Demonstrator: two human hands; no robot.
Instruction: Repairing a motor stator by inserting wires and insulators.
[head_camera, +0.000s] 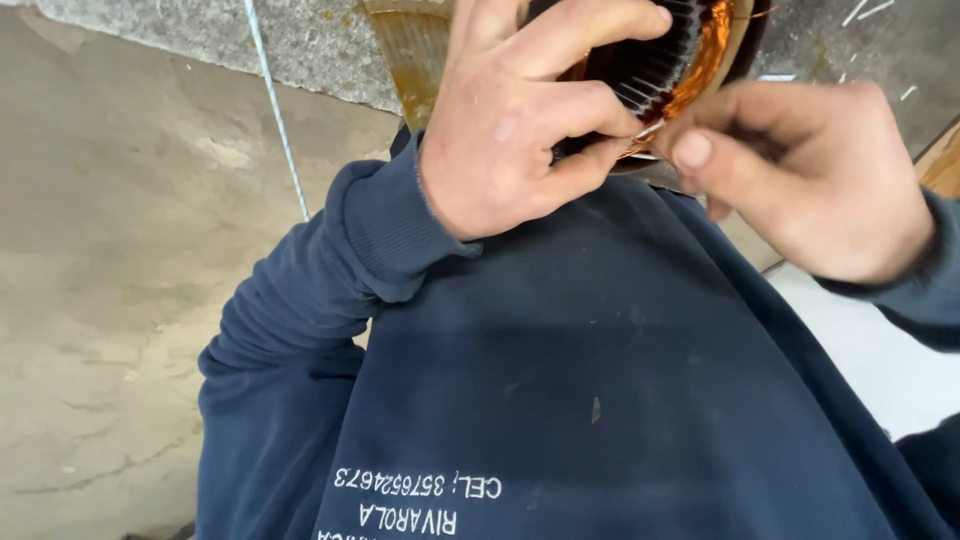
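Nearest is my dark navy sweatshirt front (600, 370), with bare concrete floor (110, 250) off to the left. Above it, my left hand (520, 130) and right hand (800, 180) both have their grip pressed together, pinching a thin white strip (648, 130) at the lower rim of the round dark slotted motor core with copper wire windings (665, 55). Its opening faces me.

A round motor stator (668, 55) with copper windings, slotted dark core, apparently held upright.
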